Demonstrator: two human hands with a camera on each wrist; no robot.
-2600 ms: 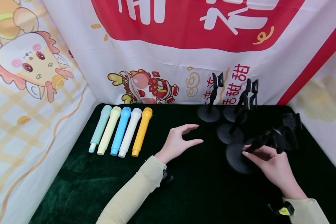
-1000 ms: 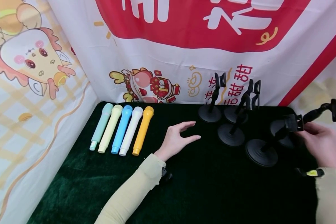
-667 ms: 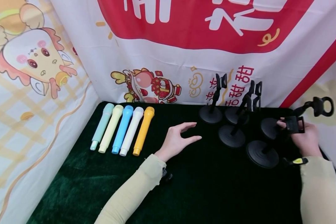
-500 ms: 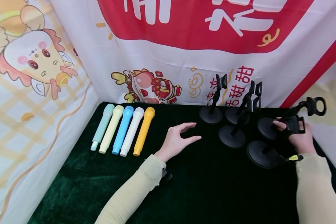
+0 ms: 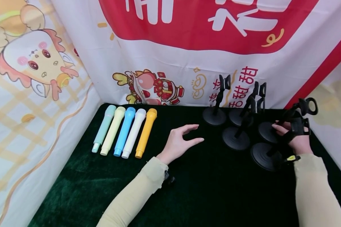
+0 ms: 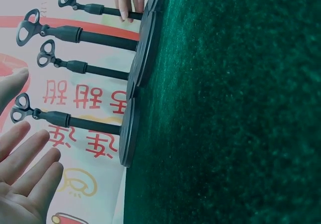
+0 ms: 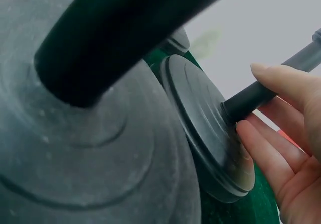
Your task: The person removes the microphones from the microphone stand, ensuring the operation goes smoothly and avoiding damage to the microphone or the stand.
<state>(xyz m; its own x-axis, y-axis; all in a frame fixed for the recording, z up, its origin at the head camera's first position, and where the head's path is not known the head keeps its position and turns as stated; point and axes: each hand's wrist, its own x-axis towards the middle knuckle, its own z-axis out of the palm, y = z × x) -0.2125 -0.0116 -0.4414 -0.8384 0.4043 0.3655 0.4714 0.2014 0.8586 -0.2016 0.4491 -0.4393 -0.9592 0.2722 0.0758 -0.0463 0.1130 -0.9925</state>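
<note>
In the head view my right hand [image 5: 299, 143] holds the pole of a black desktop microphone stand [image 5: 268, 132] at the right rear. Its round base appears to sit on the cloth; a ring-shaped clip tops it. The right wrist view shows thumb and fingers around that pole [image 7: 251, 99]. A nearer microphone stand [image 5: 265, 156] partly covers this hand. My left hand [image 5: 177, 143] hovers mid-table, thumb and fingers apart, holding nothing. Three more stands stand right of it: one rear left [image 5: 214, 116], one behind [image 5: 235, 116], one in front [image 5: 235, 138].
Several toy microphones lie side by side at the left: mint [image 5: 104, 126], pale yellow [image 5: 113, 130], blue [image 5: 125, 130], white [image 5: 134, 132] and orange [image 5: 146, 132]. Dark green cloth [image 5: 210, 192] covers the table. Printed fabric [image 5: 159, 53] hangs along the back and sides.
My right hand, earlier gripping a stand nearer the front, went out to the right with a stand. Over the last second it has brought that stand leftward behind the front one. Left hand nearly still.
</note>
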